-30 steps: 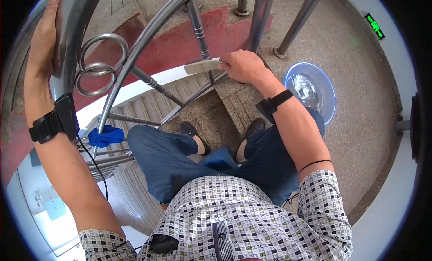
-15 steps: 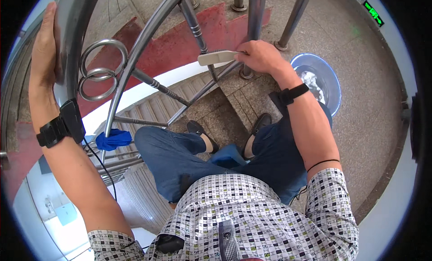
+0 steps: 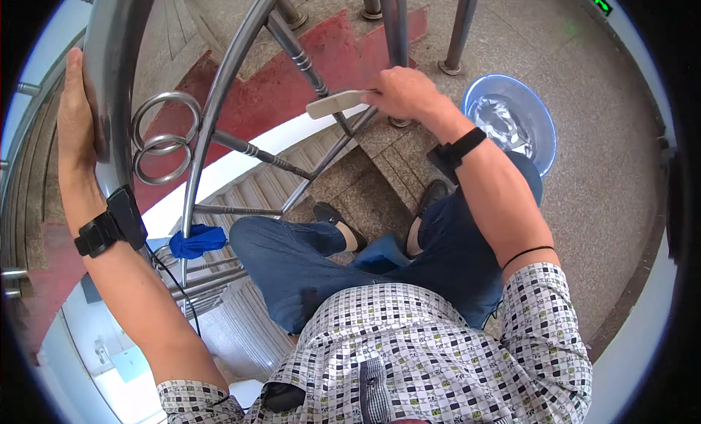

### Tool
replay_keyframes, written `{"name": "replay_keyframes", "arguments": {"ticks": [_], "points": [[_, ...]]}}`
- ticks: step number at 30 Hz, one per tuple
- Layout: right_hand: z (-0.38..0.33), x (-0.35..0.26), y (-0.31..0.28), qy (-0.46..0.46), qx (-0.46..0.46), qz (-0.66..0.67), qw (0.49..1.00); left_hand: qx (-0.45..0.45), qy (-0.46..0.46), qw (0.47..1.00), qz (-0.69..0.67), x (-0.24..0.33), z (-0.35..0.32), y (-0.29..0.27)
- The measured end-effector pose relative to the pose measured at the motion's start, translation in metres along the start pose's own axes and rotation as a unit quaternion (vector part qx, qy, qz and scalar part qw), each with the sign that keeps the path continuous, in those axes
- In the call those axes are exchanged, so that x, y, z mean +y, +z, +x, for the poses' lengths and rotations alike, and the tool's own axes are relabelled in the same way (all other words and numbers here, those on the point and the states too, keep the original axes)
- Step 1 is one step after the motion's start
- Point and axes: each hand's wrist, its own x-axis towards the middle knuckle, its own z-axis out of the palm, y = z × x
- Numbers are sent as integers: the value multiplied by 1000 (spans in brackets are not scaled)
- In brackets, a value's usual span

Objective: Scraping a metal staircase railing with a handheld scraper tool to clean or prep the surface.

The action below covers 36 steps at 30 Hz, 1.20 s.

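Note:
My left hand [image 3: 79, 124] is against the outer side of the thick metal handrail [image 3: 115, 81], one finger stretched along it and the others hidden behind the rail. My right hand [image 3: 405, 95] is closed round the end of a flat cream-coloured paddle-shaped tool [image 3: 332, 105], its exact kind unclear. The tool points left, level, beside a slanting metal baluster [image 3: 301, 57]; I cannot tell whether they touch. Just beyond the hand stands an upright metal post [image 3: 396, 26]. Two joined metal rings [image 3: 166, 119] fill the gap between the handrail and the thinner inner rail [image 3: 226, 73].
A blue-rimmed tub [image 3: 537, 128] with water stands on the speckled floor [image 3: 584, 205] at right. A blue cloth [image 3: 197, 241] is tied to a railing bar. Steps [image 3: 259, 190] descend beyond the bars. A blue object [image 3: 385, 252] sits between my feet.
The whole view has shifted slightly. My left hand appears lower in the picture, still at the handrail. My right hand and the tool appear a little farther left, with the grip unchanged.

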Motion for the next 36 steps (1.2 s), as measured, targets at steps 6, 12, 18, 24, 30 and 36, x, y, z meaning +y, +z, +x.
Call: {"name": "replay_keyframes", "arguments": {"ticks": [6,12,18,24,30,36], "points": [[-4,16,-11,2,16,7,1000,-29,-28,999,-16,13,-5,-21],[2,1,3,2,12,-19,1000,-44,-12,998,-35,9,-1,-6],[15,-26,26,-28,10,-19,999,-18,-21,1000,-1,3,5,-15],[9,3,23,5,-4,-27,1000,-49,-32,997,-46,1,10,-16],[-4,23,2,12,9,-25,1000,-20,-21,999,-44,11,-1,-8],[5,-5,5,-25,29,2,999,-47,-28,998,-33,-3,12,-21]]}}
